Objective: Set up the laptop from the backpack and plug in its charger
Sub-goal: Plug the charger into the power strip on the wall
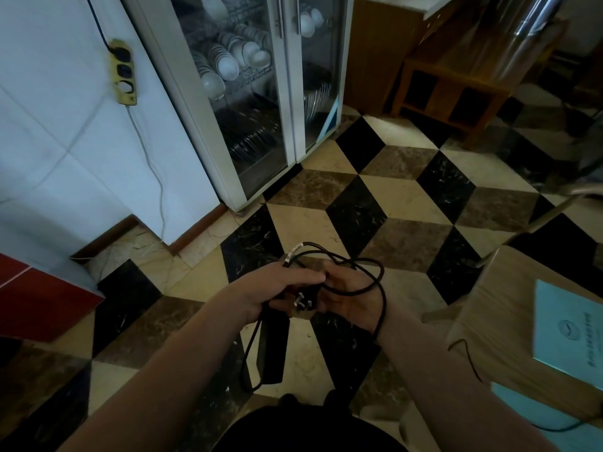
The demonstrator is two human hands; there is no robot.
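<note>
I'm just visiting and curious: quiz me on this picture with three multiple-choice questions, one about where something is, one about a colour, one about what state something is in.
1. Where is the power strip?
A. on the wall left of the glass-door cabinet
B. flat on the floor
C. on the wooden table

2. What colour is the power strip's body?
A. red
B. yellow
C. blue

3. What state is the charger in?
A. plugged into the strip
B. lying on the floor
C. held in both hands, unplugged

Answers: 1 A, it hangs on the white wall beside the cabinet. 2 B, its casing is yellow. 3 C, the left hand and right hand hold cable and brick, and the plug shows bare prongs.
</note>
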